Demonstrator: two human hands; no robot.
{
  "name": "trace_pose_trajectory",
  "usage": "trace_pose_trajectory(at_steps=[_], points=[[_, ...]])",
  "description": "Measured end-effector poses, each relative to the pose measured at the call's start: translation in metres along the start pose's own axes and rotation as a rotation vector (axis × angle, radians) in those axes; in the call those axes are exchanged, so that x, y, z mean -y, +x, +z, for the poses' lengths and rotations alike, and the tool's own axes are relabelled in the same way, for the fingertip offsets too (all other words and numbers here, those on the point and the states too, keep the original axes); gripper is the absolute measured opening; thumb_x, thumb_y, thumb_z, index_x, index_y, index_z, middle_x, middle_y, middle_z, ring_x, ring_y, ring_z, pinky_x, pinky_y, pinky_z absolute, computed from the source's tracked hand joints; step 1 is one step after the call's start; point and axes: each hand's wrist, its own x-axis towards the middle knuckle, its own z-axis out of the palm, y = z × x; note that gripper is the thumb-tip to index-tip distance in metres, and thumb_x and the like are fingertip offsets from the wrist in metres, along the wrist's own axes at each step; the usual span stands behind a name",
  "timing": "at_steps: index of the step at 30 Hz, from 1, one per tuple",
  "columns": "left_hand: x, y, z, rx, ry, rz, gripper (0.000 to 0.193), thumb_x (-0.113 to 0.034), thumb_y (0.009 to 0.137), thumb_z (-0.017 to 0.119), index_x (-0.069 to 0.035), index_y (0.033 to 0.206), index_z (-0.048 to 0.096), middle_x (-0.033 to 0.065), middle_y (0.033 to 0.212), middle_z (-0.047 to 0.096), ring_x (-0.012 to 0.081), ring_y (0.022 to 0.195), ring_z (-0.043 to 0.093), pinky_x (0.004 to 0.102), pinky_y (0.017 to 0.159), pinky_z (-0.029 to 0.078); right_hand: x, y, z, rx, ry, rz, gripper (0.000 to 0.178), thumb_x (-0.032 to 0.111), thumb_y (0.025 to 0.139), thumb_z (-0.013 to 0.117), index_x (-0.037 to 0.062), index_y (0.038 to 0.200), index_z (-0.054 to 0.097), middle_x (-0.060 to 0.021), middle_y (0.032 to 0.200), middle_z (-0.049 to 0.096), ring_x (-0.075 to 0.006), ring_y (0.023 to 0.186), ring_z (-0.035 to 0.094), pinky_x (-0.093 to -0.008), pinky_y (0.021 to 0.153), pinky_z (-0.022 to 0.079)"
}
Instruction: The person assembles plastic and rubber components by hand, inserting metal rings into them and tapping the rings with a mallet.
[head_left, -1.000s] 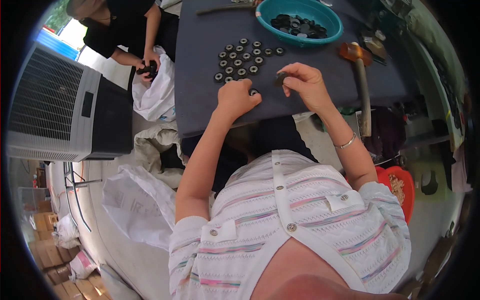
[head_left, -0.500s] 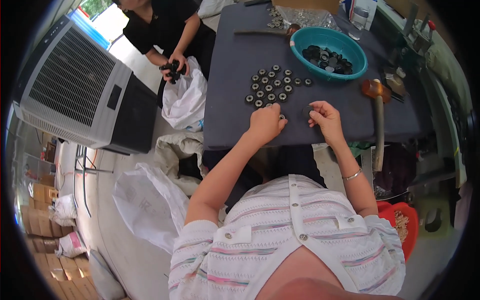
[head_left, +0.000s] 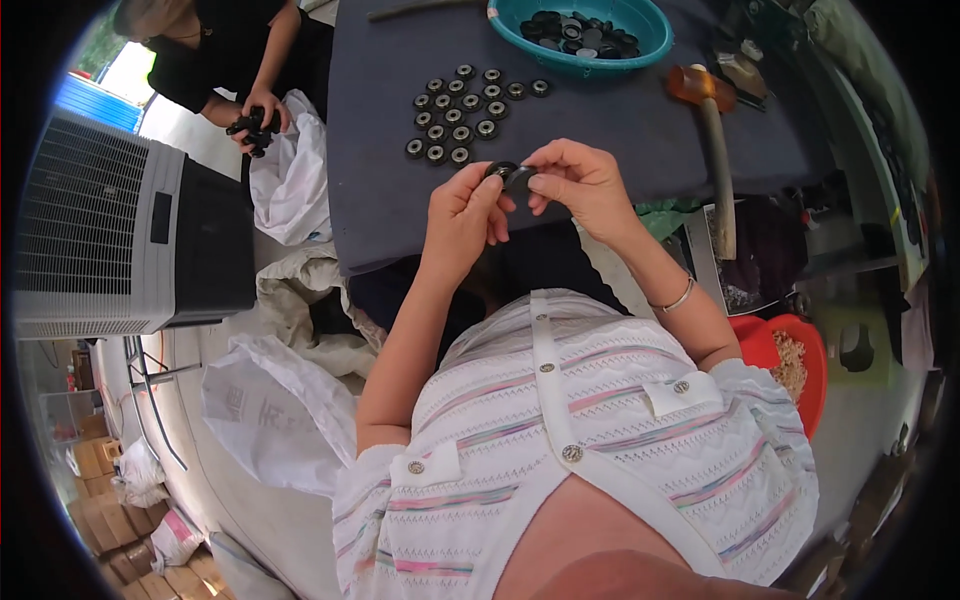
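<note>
Above the table's near edge, my two hands meet in front of me. My left hand (head_left: 462,215) is closed on a small black wheel (head_left: 499,169) that looks like a bearing. Between the thumb and fingers of my right hand (head_left: 588,192) is a dark round cap (head_left: 519,180). The cap is tilted against or right beside the wheel; whether they touch I cannot tell. Beyond my left hand, several similar wheels (head_left: 461,117) with metal centres lie in loose rows on the dark grey tabletop (head_left: 375,185).
A teal basin (head_left: 583,63) of black caps stands at the back. To the right lies a mallet (head_left: 702,88) with an amber head, its handle overhanging the edge. Another person's hands (head_left: 260,118) hold black parts over a white sack (head_left: 290,180); an air cooler (head_left: 110,215) stands at the left.
My left hand has lifted a wheel off the table, and my right hand has brought the cap over to it. The view has shifted, so the table sits further left and up.
</note>
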Motion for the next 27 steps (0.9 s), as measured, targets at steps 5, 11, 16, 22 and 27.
trace_pose_trajectory(at_steps=[5, 11, 16, 22, 27], points=[[-0.003, -0.017, 0.010, 0.018, -0.052, 0.083, 0.025, -0.017, 0.095, 0.045, 0.002, 0.106, 0.057, 0.0044, 0.074, 0.059, 0.0078, 0.051, 0.054, 0.0187, 0.045, 0.041, 0.010, -0.010, 0.006, 0.026, 0.004, 0.032, 0.013, -0.002, 0.084, 0.059, -0.0032, 0.097, 0.059, -0.0069, 0.082, 0.061, -0.0119, 0.069, 0.061, -0.0241, 0.061, 0.053], [-0.017, -0.031, 0.020, 0.060, -0.029, 0.238, 0.020, -0.013, 0.092, 0.051, 0.002, 0.105, 0.057, 0.0033, 0.078, 0.062, 0.0071, 0.056, 0.055, 0.0177, 0.049, 0.042, 0.021, -0.018, 0.013, 0.037, 0.007, -0.021, 0.012, -0.003, 0.083, 0.059, -0.0025, 0.095, 0.057, -0.0047, 0.079, 0.061, -0.0090, 0.066, 0.060, -0.0213, 0.060, 0.051], [-0.018, -0.036, 0.015, 0.019, 0.231, 0.349, 0.017, -0.006, 0.086, 0.059, 0.001, 0.101, 0.058, 0.0012, 0.074, 0.062, 0.0075, 0.057, 0.056, 0.0186, 0.052, 0.041, 0.033, -0.026, 0.022, 0.050, -0.049, -0.075, 0.013, -0.003, 0.083, 0.061, -0.0016, 0.095, 0.057, -0.0037, 0.080, 0.059, -0.0071, 0.067, 0.058, -0.0194, 0.059, 0.048], [-0.025, -0.045, 0.008, -0.023, 0.441, 0.560, 0.021, -0.003, 0.078, 0.063, -0.001, 0.098, 0.058, 0.0060, 0.069, 0.059, 0.0124, 0.053, 0.056, 0.0239, 0.049, 0.042, 0.037, -0.027, 0.031, 0.105, -0.355, -0.357, 0.025, 0.001, 0.081, 0.063, -0.0013, 0.106, 0.060, -0.0041, 0.082, 0.057, -0.0110, 0.070, 0.058, -0.0225, 0.061, 0.047], [-0.048, -0.050, 0.002, -0.002, 0.760, 0.831, 0.018, -0.011, 0.070, 0.068, -0.003, 0.080, 0.055, 0.0051, 0.064, 0.054, 0.0204, 0.049, 0.053, 0.0292, 0.045, 0.040, 0.047, -0.034, 0.034, 0.246, -0.426, -0.356, 0.032, 0.010, 0.080, 0.066, -0.0029, 0.109, 0.060, -0.0096, 0.086, 0.060, -0.0148, 0.069, 0.059, -0.0224, 0.063, 0.047]])
